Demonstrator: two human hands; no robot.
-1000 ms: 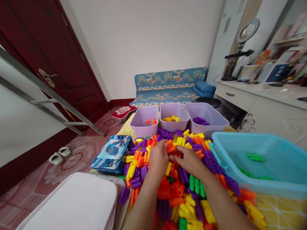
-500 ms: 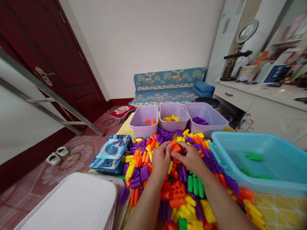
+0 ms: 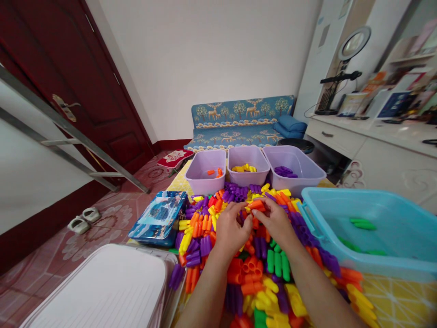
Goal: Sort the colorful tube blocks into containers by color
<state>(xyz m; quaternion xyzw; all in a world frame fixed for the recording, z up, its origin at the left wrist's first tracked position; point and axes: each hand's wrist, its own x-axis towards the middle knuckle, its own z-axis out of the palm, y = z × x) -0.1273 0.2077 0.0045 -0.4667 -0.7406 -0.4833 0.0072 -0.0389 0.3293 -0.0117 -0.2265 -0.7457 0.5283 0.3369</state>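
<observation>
Over a heap of plastic tube pieces, my right hand (image 3: 276, 222) pinches an orange tube block (image 3: 256, 205) between thumb and fingers. My left hand (image 3: 232, 230) is just left of it, thumb and fingers apart, fingertips close to the block; whether they touch it I cannot tell. Beneath both hands lie purple, yellow, orange and green pieces. A green tube block (image 3: 278, 264) rests below my right wrist, with orange tube pieces (image 3: 251, 269) beside it.
Behind the heap stand three lilac bins: one with orange pieces (image 3: 205, 176), one with yellow (image 3: 248, 176), one with purple (image 3: 297, 182). A turquoise tub (image 3: 372, 200) holding green pieces is at right. A blue box (image 3: 159, 216) and a white lid (image 3: 102, 287) lie left.
My left thumb and fingers have come away from the orange block and spread. The block has shifted slightly right and up in my right hand.
</observation>
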